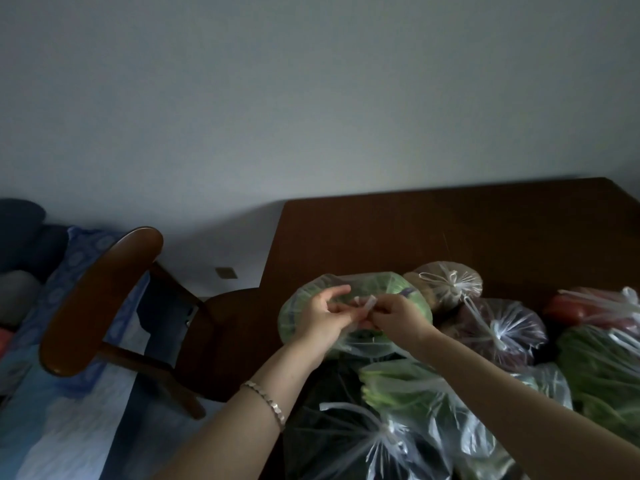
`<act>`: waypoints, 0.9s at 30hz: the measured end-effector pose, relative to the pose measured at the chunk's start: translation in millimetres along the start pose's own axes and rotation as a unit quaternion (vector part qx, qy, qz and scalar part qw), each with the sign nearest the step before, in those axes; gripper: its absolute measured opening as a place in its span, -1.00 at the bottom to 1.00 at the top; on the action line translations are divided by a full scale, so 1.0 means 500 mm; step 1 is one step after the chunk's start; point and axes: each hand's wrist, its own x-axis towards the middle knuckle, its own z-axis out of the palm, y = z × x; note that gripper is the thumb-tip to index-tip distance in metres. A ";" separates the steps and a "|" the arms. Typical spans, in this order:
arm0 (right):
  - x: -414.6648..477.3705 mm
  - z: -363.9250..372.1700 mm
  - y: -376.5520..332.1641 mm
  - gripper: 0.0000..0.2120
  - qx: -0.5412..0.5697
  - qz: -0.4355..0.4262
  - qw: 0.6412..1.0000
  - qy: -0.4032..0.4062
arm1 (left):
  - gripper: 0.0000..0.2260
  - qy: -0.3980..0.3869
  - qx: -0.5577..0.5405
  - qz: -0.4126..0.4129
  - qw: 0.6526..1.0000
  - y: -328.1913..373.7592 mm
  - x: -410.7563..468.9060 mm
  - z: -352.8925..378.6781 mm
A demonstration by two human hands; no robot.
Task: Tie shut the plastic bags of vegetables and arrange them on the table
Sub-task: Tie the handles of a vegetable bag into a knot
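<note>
Knotted bags (384, 431) done by the table's (450, 230) near edge; pinching the green-vegetable bag's (381, 282) handles (369, 303) with left hand (322, 317) and right hand (398, 318) fingers, knot unfinished.

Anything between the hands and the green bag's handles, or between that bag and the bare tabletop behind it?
Nothing visible. The left hand and right hand pinch the handles over the green bag. The table behind it is bare; tied bags sit to its right.
</note>
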 end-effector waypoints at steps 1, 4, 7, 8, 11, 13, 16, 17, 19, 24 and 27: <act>-0.001 -0.003 0.000 -0.80 -0.017 -0.005 0.999 -0.027 | -0.61 -0.006 0.013 0.001 1.000 0.003 -0.001 -0.002; -0.008 -0.007 0.002 -0.78 -0.005 -0.011 0.998 -0.054 | -0.84 -0.044 0.037 -0.017 0.998 0.000 0.002 -0.005; -0.007 -0.001 0.009 -0.71 -0.011 -0.018 1.000 0.005 | -0.92 -0.060 0.053 -0.040 0.996 -0.016 0.014 -0.004; -0.005 0.000 0.012 -0.70 -0.024 -0.026 0.999 0.017 | -0.91 -0.061 0.045 -0.042 0.996 -0.023 0.018 -0.003; 0.002 -0.007 0.017 -0.78 -0.078 -0.042 0.996 0.027 | -0.90 -0.055 0.020 -0.027 0.998 -0.031 0.017 0.003; 0.007 -0.011 0.025 -0.81 -0.095 -0.036 0.994 0.034 | -0.91 -0.050 0.000 -0.014 0.999 -0.030 0.011 0.006; 0.005 -0.013 0.027 -0.82 0.015 0.019 1.000 0.018 | -0.85 -0.016 -0.047 -0.017 0.999 -0.035 0.013 0.007; 0.002 -0.012 0.025 -0.77 0.044 0.030 0.999 -0.002 | -0.82 -0.003 -0.074 -0.027 0.997 -0.037 0.014 0.006; -0.005 -0.009 0.023 -0.67 0.035 0.019 0.998 -0.038 | -0.74 0.008 -0.133 -0.038 0.990 -0.041 0.018 0.005; -0.012 -0.006 0.041 -0.84 -0.008 -0.034 0.999 -0.042 | -0.78 -0.020 -0.050 -0.024 0.998 -0.048 0.024 0.006; -0.010 -0.006 0.054 -0.79 -0.003 -0.015 1.000 -0.019 | -0.91 -0.046 -0.017 -0.023 0.999 -0.047 0.022 0.007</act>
